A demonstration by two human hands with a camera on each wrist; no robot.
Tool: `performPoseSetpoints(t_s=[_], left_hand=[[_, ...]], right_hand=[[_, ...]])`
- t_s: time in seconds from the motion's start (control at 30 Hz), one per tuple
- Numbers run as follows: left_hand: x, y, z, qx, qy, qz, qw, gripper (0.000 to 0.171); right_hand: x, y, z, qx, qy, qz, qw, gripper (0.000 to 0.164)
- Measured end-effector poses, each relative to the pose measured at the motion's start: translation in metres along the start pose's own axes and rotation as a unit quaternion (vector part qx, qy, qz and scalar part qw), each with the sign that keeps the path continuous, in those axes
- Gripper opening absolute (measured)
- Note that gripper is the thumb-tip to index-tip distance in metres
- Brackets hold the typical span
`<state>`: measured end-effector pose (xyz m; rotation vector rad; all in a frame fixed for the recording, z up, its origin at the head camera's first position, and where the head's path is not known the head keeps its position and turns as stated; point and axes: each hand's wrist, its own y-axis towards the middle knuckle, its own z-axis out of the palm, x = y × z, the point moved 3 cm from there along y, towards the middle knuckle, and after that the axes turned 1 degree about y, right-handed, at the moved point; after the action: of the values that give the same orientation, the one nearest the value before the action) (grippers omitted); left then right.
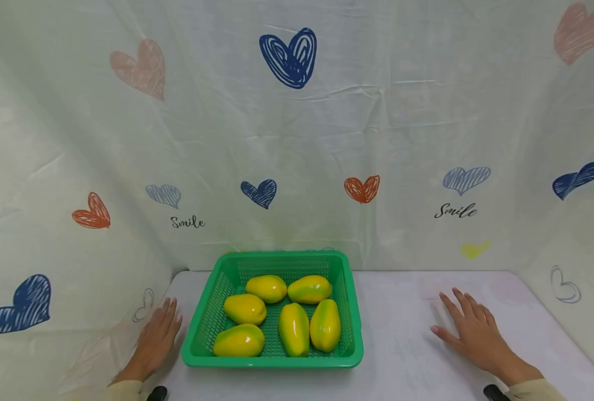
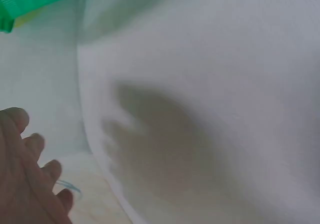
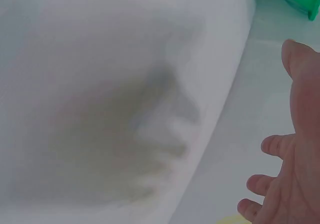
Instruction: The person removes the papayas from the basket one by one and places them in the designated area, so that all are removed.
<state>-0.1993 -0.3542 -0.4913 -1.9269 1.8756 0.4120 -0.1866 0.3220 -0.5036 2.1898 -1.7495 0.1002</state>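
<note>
A green plastic basket [image 1: 273, 362] stands on the table, with several glossy yellow-green fruits [image 1: 294, 329] lying in it that look like papayas. To the basket's left is my left hand [image 1: 155, 341], its fingers extended and holding nothing. My right hand [image 1: 477, 341] is farther off on the basket's right, fingers spread, also holding nothing. Both wrist views show a hand's shadow on the white surface, and the hands appear raised above it. A corner of the basket shows at the top left of the left wrist view and the top right of the right wrist view.
A white cloth covers the table [image 1: 397, 334]. Behind it and on both sides hangs a pale sheet [image 1: 317, 139] printed with hearts and the word "Smile". The basket's back rim is close to the rear sheet.
</note>
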Motion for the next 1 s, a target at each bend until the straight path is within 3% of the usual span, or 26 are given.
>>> performPoseSetpoints(t_s=[0.13, 0.27, 0.4, 0.5, 0.63, 0.77, 1.0], left_hand=[[-0.012, 0.000, -0.006, 0.035, -0.088, -0.014, 0.9954, 0.072], [-0.026, 0.001, -0.013, 0.082, -0.192, -0.047, 0.9767, 0.076], [-0.037, 0.001, -0.018, 0.094, -0.246, -0.051, 0.9634, 0.072], [-0.044, 0.000, -0.020, 0.097, -0.266, -0.049, 0.9578, 0.069], [-0.050, -0.001, -0.023, 0.098, -0.271, -0.048, 0.9564, 0.070], [-0.051, -0.002, -0.022, 0.094, -0.275, -0.051, 0.9555, 0.068], [-0.051, -0.005, -0.021, 0.086, -0.308, -0.054, 0.9458, 0.063]], right_hand=[[0.018, 0.005, -0.005, -0.018, -0.005, -0.026, 1.000, 0.084], [0.037, 0.011, -0.010, -0.021, -0.005, -0.040, 0.999, 0.084], [0.058, 0.017, -0.016, -0.021, -0.006, -0.055, 0.998, 0.083], [0.074, 0.021, -0.020, -0.018, -0.005, -0.068, 0.998, 0.082], [0.096, 0.026, -0.025, -0.008, 0.001, -0.085, 0.996, 0.082], [0.116, 0.032, -0.029, -0.001, 0.008, -0.104, 0.995, 0.082], [0.143, 0.042, -0.034, 0.009, 0.012, -0.134, 0.991, 0.084]])
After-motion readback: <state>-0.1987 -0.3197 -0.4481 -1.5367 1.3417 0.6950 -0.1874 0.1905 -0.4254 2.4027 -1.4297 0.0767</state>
